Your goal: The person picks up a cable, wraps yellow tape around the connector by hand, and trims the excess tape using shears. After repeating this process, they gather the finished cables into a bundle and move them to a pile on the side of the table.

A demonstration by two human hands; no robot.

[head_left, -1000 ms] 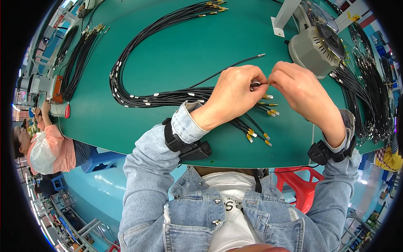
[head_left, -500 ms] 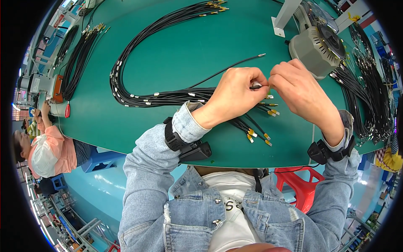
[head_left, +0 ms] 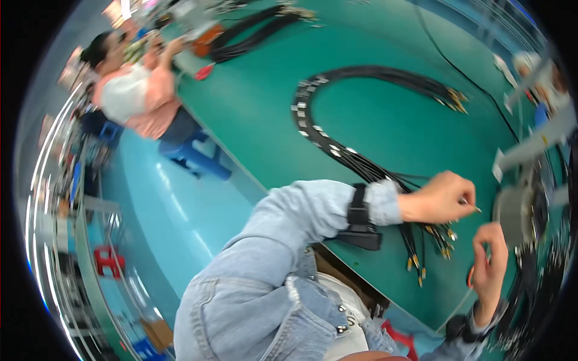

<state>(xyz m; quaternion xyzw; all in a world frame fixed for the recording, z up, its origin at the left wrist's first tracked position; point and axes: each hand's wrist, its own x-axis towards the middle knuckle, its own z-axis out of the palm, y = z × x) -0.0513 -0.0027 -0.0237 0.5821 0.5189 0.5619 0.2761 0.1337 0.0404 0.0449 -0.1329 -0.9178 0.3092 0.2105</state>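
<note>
My left hand (head_left: 442, 198) is closed in a pinch on a thin black cable, with a small pale tip (head_left: 478, 209) poking out past the fingers. Most of that cable is hidden by the hand. Below and behind the left hand lies a bundle of black cables (head_left: 337, 151) with white tags, curving in a U on the green table. Its near ends carry brass-coloured connectors (head_left: 445, 246). To the right, apart from the left hand, my right hand (head_left: 490, 256) has bent fingers with a gap to the thumb. A small orange thing (head_left: 469, 277) shows beside it; I cannot tell if it is touched.
A grey rounded machine (head_left: 515, 216) stands on the green table (head_left: 259, 129) to the right, near a white metal post (head_left: 536, 141). More black cables (head_left: 259, 37) lie at the far left. A person in a pink and white top (head_left: 135, 99) sits by a blue stool (head_left: 201, 159).
The view has swung to the left and blurred. My right hand has come away from the left, moving nearer and to the right. The left hand keeps its pinch.
</note>
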